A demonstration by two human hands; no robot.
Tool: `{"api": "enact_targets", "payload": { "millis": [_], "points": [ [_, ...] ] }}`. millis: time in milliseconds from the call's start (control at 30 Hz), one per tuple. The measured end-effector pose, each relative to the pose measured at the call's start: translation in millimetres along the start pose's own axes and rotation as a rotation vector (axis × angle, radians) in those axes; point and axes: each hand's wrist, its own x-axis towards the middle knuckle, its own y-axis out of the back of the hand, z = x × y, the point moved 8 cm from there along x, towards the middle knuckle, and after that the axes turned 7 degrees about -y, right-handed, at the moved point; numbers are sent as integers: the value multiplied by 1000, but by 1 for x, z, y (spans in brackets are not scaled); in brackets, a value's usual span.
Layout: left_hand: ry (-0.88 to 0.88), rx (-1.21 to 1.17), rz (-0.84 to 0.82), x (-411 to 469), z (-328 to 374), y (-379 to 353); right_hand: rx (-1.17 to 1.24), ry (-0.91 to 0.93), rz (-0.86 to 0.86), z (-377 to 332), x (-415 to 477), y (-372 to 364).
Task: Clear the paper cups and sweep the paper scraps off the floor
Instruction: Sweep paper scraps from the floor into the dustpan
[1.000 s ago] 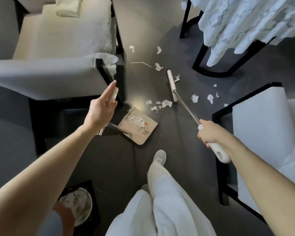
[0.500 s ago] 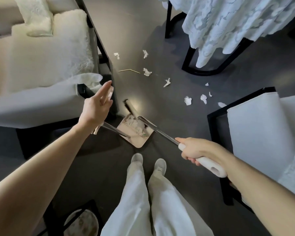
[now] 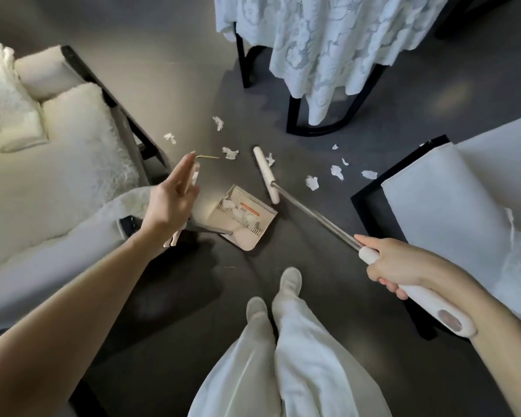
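Evidently the right hand [image 3: 403, 266] grips the broom [image 3: 266, 176] to drag the paper scraps [image 3: 312, 182] lying on the floor [image 3: 328, 284] toward the dustpan [image 3: 247, 225], steadied at its handle by the left hand [image 3: 169, 206], fingers straight.

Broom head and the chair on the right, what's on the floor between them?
Several torn paper scraps lie scattered on the floor between broom head and chair, in the head view.
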Motion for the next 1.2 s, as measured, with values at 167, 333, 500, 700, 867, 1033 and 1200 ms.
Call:
{"api": "enact_targets", "payload": {
  "millis": [167,333,500,700,867,1033,1200],
  "points": [
    [-68,6,-95,73,29,-32,268,-75,98,9,21,47],
    [-141,14,-183,158,65,-75,323,-169,227,5,69,110],
    [-161,1,-292,236,92,-117,317,-198,368,-16,112,184],
    [-167,9,-400,275,91,-139,249,-279,308,-34,176,222],
    [-132,58,-337,271,79,-122,239,-235,150,-79,196,198],
    [-103,-10,-360,238,61,-100,298,-214,106,-109,169,155],
    [-89,23,-330,200,33,-69,384,-194,38,-117,138,100]
  ]
}}
